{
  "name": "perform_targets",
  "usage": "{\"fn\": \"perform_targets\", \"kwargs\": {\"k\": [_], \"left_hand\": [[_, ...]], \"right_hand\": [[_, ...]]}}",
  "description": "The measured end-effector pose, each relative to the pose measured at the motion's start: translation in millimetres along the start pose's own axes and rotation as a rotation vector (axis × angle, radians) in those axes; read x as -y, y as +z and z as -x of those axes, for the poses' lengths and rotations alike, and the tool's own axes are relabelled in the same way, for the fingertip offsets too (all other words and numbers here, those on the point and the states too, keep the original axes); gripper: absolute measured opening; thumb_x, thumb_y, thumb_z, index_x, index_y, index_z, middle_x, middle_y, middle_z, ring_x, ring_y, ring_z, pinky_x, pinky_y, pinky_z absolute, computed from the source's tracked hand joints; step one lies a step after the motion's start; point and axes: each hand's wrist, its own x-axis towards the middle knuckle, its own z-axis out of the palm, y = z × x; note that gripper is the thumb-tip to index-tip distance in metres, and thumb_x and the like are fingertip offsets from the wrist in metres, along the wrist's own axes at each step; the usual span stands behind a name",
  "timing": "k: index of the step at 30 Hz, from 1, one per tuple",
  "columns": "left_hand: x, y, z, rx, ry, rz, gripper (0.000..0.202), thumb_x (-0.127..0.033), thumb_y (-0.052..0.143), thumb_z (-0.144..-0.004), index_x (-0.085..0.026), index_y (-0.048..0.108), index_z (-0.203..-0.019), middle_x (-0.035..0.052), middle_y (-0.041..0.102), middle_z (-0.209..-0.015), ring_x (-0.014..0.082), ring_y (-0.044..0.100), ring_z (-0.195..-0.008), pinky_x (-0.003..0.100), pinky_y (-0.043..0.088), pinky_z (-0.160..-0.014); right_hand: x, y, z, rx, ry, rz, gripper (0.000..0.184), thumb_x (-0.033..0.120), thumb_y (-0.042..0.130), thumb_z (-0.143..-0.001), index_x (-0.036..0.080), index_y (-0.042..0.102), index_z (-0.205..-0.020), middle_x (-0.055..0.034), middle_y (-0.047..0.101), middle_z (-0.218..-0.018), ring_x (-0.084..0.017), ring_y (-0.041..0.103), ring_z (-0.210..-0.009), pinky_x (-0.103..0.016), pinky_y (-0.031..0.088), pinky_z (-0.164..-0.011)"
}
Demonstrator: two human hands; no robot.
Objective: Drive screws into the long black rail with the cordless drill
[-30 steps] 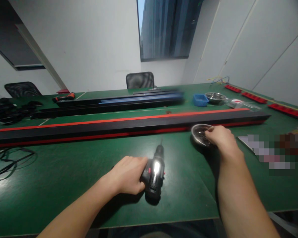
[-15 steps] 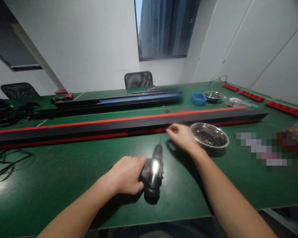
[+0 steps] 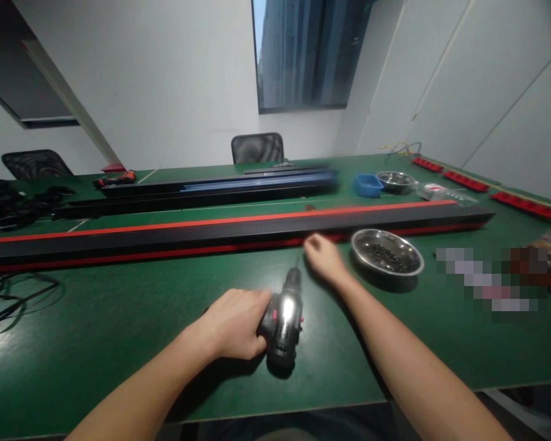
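My left hand is wrapped round the handle of a black cordless drill that lies on the green table, its bit pointing away from me. My right hand is closed in a pinch just beyond the drill's bit, next to the long black and red rail. What the fingers pinch is too small to make out. A steel dish holding several small dark screws sits just right of that hand.
A second dark rail lies farther back. A blue tray and another steel bowl stand at the back right, with red strips along the right edge. Black cables lie at the left. A chair stands behind the table.
My right hand left the screw dish, moved left and came down near the drill's bit beside the rail. The left hand and drill have stayed put.
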Motion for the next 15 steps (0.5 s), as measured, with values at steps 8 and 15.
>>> {"fn": "perform_targets", "kwargs": {"k": [8, 15], "left_hand": [[-2.3, -3.3, -0.6, 0.028, -0.021, 0.002, 0.026, -0.037, 0.061, -0.076, -0.025, 0.053, -0.097, 0.0081, 0.071, -0.097, 0.0316, 0.069, -0.084, 0.039, 0.051, -0.071], [-0.2, 0.1, 0.3, -0.015, 0.002, 0.003, 0.024, -0.037, 0.060, -0.075, -0.025, 0.051, -0.095, 0.0065, 0.070, -0.094, 0.0315, 0.068, -0.081, 0.040, 0.048, -0.067]], "right_hand": [[3.2, -2.1, 0.3, 0.066, 0.043, -0.053, 0.020, 0.031, 0.062, -0.092, 0.020, 0.078, -0.095, -0.0095, 0.078, -0.105, -0.024, 0.072, -0.098, -0.035, 0.053, -0.092], [6.7, -4.3, 2.3, 0.100, 0.059, -0.022, 0.027, 0.040, 0.060, -0.095, 0.020, 0.078, -0.095, -0.0089, 0.078, -0.102, -0.024, 0.072, -0.095, -0.032, 0.052, -0.084]]}}
